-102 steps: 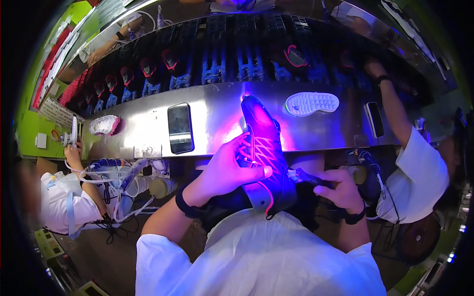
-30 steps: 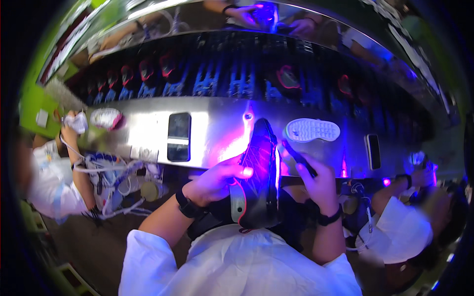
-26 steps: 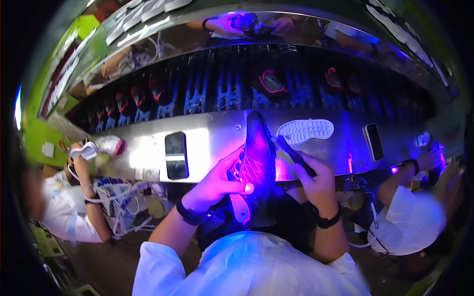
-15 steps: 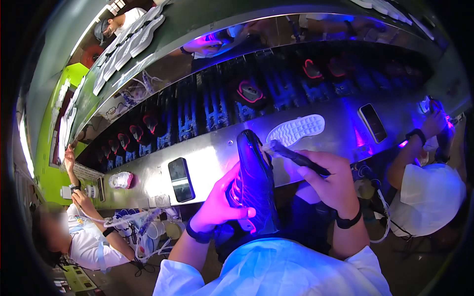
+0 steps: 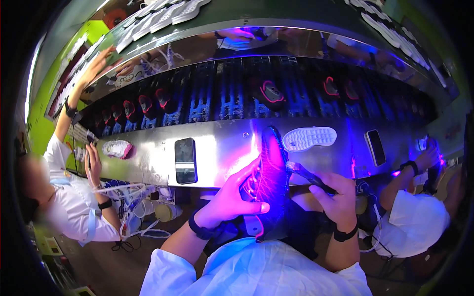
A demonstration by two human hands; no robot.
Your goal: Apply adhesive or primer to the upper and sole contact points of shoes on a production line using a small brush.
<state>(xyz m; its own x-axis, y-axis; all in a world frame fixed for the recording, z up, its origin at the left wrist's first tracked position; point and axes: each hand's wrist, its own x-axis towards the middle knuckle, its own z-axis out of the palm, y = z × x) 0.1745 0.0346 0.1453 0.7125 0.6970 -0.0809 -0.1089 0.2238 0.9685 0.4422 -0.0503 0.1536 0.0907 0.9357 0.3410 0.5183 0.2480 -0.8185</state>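
A dark shoe upper (image 5: 274, 172), lit violet and pink, stands toe-away in front of me. My left hand (image 5: 229, 197) is closed around its left side, the thumb lying over it near the heel. My right hand (image 5: 339, 200) grips the dark handle of a brush (image 5: 312, 178). The pale bristles meet the right edge of the upper, below the toe. Beyond the brush, a white shoe sole (image 5: 310, 138) lies on the metal bench (image 5: 217, 148). The underside of the upper is mostly hidden.
Phones lie on the bench, one left (image 5: 185, 160) and one right (image 5: 375, 148). Behind runs a dark conveyor (image 5: 197, 93) carrying several shoe parts. White soles (image 5: 168, 17) line the shelf above. Co-workers sit at both sides; cables and cups (image 5: 144, 208) hang below left.
The shoe upper has turned, showing more of its patterned side, and the brush has shifted down along its edge. My view has swung left. The left co-worker's arm now reaches toward the shelf.
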